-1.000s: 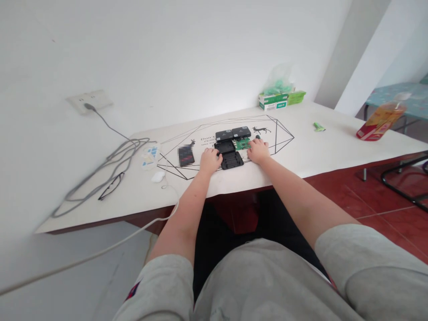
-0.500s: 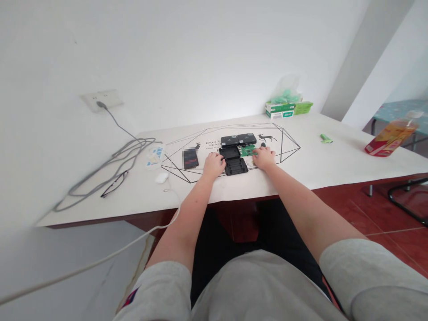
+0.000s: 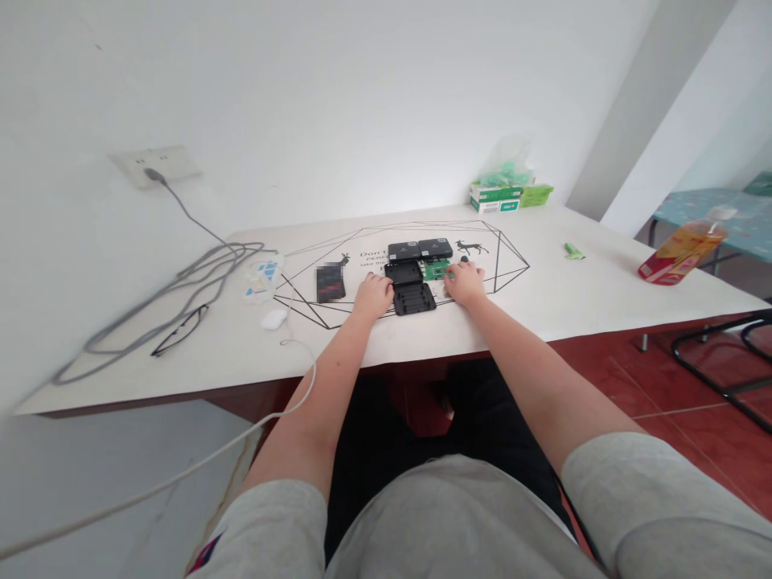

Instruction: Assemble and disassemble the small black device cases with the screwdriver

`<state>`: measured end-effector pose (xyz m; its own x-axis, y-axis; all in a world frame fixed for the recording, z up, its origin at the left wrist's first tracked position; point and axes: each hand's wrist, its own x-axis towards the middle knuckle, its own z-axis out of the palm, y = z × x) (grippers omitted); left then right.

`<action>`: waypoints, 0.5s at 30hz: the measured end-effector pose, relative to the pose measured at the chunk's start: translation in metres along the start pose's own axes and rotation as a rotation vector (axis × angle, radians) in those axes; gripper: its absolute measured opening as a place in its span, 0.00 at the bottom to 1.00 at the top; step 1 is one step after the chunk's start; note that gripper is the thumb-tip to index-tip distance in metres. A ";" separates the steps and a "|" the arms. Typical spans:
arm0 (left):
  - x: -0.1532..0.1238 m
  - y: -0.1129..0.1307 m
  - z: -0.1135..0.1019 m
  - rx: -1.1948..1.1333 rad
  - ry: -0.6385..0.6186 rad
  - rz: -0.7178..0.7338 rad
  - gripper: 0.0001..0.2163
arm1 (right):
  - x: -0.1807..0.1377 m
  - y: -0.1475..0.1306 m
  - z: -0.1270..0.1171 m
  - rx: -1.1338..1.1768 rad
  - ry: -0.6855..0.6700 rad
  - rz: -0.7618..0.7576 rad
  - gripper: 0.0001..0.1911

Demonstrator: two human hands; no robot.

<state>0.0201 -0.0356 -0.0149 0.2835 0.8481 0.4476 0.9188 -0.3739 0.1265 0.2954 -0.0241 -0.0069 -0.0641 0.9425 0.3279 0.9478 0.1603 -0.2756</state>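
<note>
My left hand (image 3: 372, 294) rests on the white table (image 3: 572, 289), fingers curled, touching the left edge of an open black plastic case shell (image 3: 415, 298). A second black shell (image 3: 404, 273) lies just behind it. My right hand (image 3: 466, 282) sits to the right, fingers bent over a green circuit board (image 3: 435, 268) and a small white piece that is mostly hidden. Two closed black boxes (image 3: 420, 248) lie side by side behind the board.
A black phone-like slab (image 3: 329, 283) lies left of my hands. Farther left are a white mouse-like item (image 3: 273, 319), glasses (image 3: 176, 330), grey cables (image 3: 181, 281) and a wall socket (image 3: 152, 164). A tissue box (image 3: 507, 195), green small item (image 3: 572, 252) and orange bottle (image 3: 681, 251) are right.
The head camera has shifted, so the scene slides slightly in the frame. Both hands stay at the black shells and the green board, with little visible movement.
</note>
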 end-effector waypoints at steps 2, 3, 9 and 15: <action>0.000 0.000 0.000 -0.009 0.003 0.023 0.16 | 0.000 -0.001 0.000 -0.014 0.031 0.043 0.19; 0.000 0.000 0.000 -0.015 0.004 0.034 0.15 | 0.000 -0.002 0.000 -0.024 0.044 0.066 0.20; 0.000 -0.001 0.000 -0.018 0.018 0.015 0.15 | 0.001 -0.005 -0.001 -0.056 -0.056 0.101 0.20; 0.001 0.002 -0.004 0.011 0.018 -0.049 0.15 | 0.001 -0.008 -0.003 -0.072 -0.091 0.080 0.21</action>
<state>0.0212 -0.0374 -0.0108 0.2326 0.8584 0.4572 0.9345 -0.3276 0.1395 0.2890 -0.0254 -0.0021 -0.0126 0.9747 0.2232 0.9707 0.0655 -0.2312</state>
